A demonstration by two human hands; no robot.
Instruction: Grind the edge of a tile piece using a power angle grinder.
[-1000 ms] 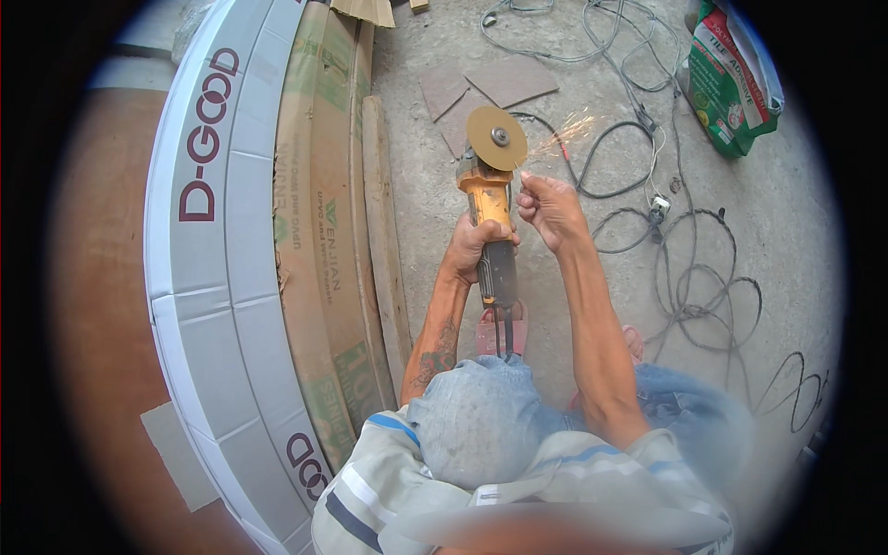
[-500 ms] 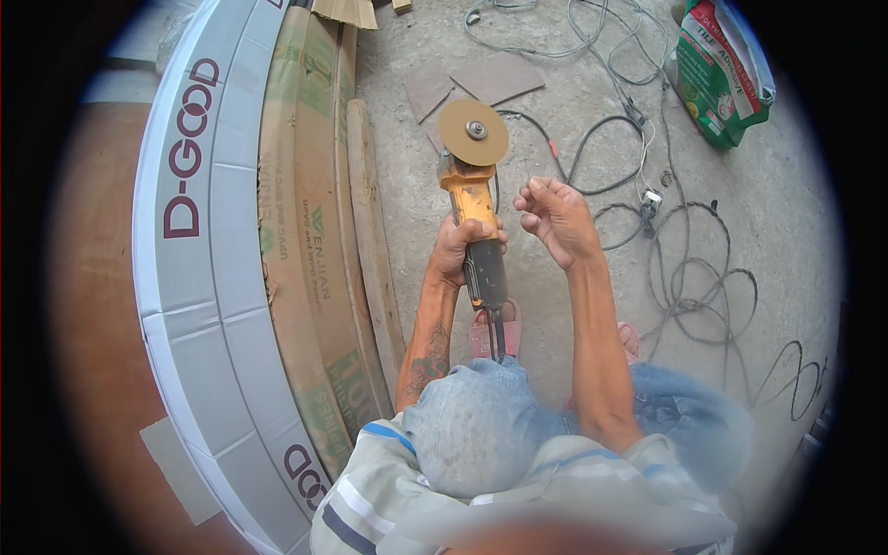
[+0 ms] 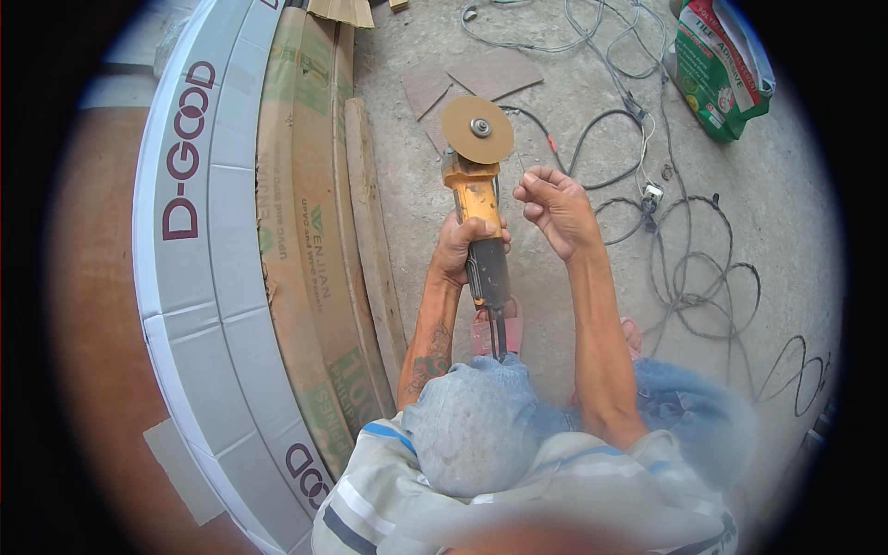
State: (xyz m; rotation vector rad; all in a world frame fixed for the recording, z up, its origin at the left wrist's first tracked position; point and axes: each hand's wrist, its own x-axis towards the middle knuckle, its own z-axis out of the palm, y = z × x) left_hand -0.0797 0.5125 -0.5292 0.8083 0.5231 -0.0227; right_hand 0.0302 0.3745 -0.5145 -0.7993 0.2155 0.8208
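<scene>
My left hand (image 3: 460, 246) is wrapped round the body of a yellow and black angle grinder (image 3: 477, 198). The tool points away from me, its cord running down toward my knee. A flat tan disc (image 3: 478, 130) with a metal nut at its centre sits on the grinder's head, face up. To the right of the tool, my right hand (image 3: 561, 213) is raised with thumb and forefinger pinched together. A thin, wire-like piece (image 3: 520, 163) seems to stick up from that pinch, too fine to make out well. The right hand does not touch the grinder.
Broken flat tile pieces (image 3: 497, 74) lie on the concrete floor beyond the disc. Tangled cables (image 3: 689, 268) spread over the right side, with a green and red bag (image 3: 720, 74) at far right. Long cardboard boxes (image 3: 305, 185), a wooden strip (image 3: 372, 231) and a white carton (image 3: 190, 185) line the left.
The grinder's head has shifted slightly right and toward me. My right hand has tilted a little, its fingertips still pinched. The grip on the grinder is the same.
</scene>
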